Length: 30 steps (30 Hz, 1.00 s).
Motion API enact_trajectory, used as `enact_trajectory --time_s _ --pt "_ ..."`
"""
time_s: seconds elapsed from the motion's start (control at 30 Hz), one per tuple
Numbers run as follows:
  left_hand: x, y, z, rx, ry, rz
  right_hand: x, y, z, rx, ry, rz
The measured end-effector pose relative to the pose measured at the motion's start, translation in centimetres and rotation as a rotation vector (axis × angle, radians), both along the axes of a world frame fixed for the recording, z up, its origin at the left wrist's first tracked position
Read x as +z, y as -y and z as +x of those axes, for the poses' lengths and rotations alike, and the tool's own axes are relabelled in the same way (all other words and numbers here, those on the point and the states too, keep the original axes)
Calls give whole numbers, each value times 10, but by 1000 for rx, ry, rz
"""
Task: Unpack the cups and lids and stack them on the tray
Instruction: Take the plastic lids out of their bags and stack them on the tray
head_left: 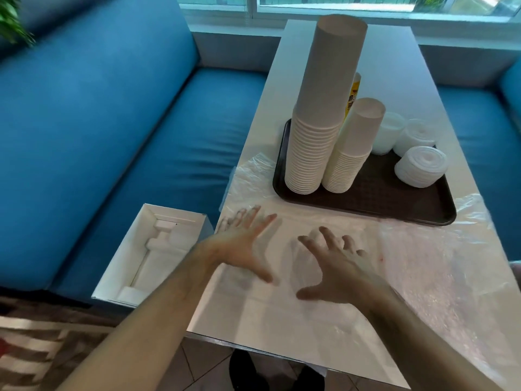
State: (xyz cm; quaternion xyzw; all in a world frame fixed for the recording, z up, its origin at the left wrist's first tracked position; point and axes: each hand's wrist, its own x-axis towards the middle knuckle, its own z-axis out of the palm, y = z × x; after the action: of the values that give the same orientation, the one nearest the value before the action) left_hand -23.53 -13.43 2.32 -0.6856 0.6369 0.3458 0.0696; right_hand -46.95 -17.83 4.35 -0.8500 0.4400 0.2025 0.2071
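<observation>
A dark brown tray (pixel 394 206) sits on the white table. On it stand a tall stack of white paper cups (pixel 318 114) upside down and a shorter stack (pixel 352 148) beside it. Three piles of white lids (pixel 420 166) lie at the tray's right side. Clear plastic wrapping (pixel 439 266) is spread flat over the near half of the table, partly under the tray. My left hand (pixel 242 244) and my right hand (pixel 335 266) hover with spread fingers over the wrapping, holding nothing; I cannot tell whether they touch it.
An open white cardboard box (pixel 146 255) with a moulded insert rests on the blue bench seat (pixel 127 136) to the left. A yellow-labelled item (pixel 353 94) stands behind the cup stacks. A window runs along the far end. Another blue seat is at right.
</observation>
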Motion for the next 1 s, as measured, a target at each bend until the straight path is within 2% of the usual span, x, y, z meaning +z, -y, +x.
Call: enact_trajectory --time_s 0.1,0.17,0.23,0.33,0.4,0.5,0.73,0.87,1.0 --pt "1 -14 23 409 -244 -331 7 -4 19 51 122 -74" --pt "-13 -29 49 732 -296 -511 10 -6 40 82 170 -90" --pt "-38 -45 83 1010 -286 -539 9 -7 64 120 171 -74" --pt "-76 -62 123 1249 -228 -433 6 -8 93 155 150 -54" --pt "-99 -68 140 1244 -157 -335 0 -9 108 157 126 -23" --pt "-120 -66 148 1075 -44 -217 -7 -12 114 156 82 15" --pt "-148 -39 164 806 -10 -63 -10 -16 117 138 45 15" --pt "-166 -30 174 787 18 14 -10 -17 117 143 43 9" --pt "-179 -25 182 825 41 9 -10 -17 118 152 37 10"
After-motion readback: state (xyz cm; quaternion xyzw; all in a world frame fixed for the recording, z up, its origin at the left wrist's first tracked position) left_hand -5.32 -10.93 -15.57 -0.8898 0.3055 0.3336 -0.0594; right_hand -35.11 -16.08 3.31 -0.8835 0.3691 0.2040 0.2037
